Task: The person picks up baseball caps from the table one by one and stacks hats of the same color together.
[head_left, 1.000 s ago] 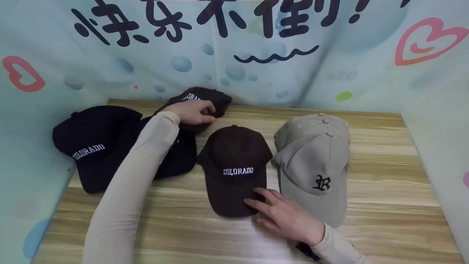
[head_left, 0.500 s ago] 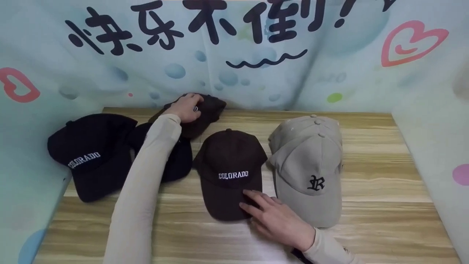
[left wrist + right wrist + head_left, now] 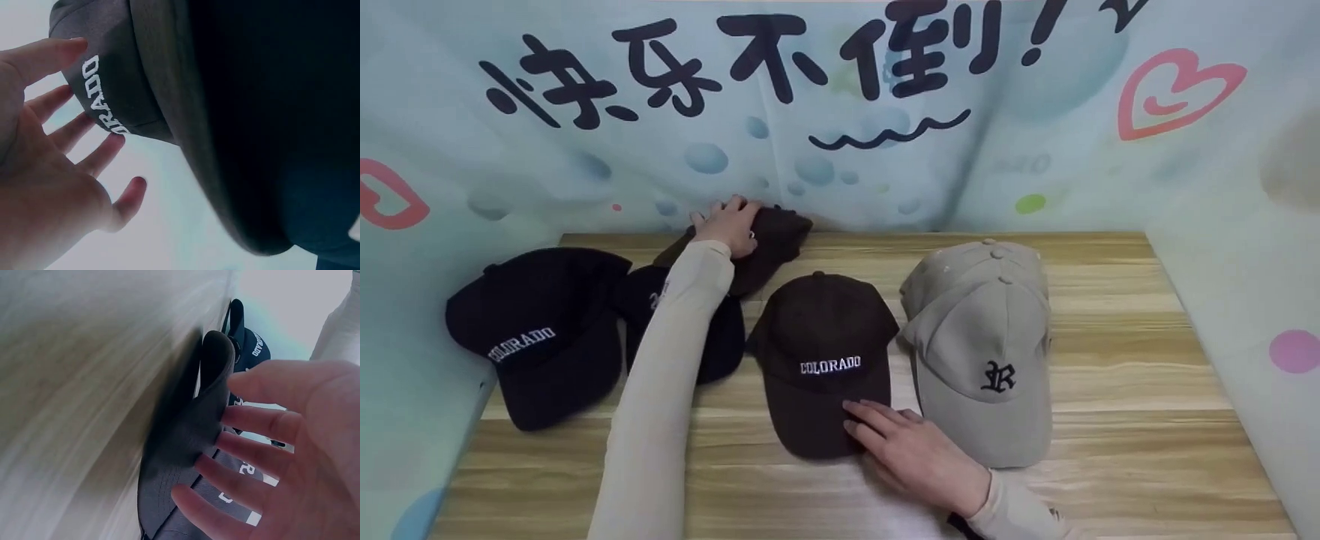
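My left hand [image 3: 727, 229] reaches to the back, its spread fingers on or just beside the crown of a dark brown cap [image 3: 771, 238]. In the left wrist view part of that cap's white lettering [image 3: 97, 95] shows beyond the fingers [image 3: 107, 149]. At the middle, a second dark brown cap [image 3: 825, 322] marked COLORADO lies with its brim toward me. My right hand [image 3: 926, 457] rests extended fingertips on the right side of that brim [image 3: 169, 472]. The left forearm partly hides a navy cap [image 3: 724, 345].
Another navy cap [image 3: 540, 322] marked COLORADO lies at the far left. To the right, several light grey caps [image 3: 982, 420] are nested, the front one bearing a black emblem. The wooden tabletop [image 3: 1110, 450] ends at a printed fabric backdrop [image 3: 870, 180].
My left hand has shifted up and left over the back brown cap, uncovering more of its right side. The right fingertips have slid slightly further onto the middle cap's brim. The head view has shifted.
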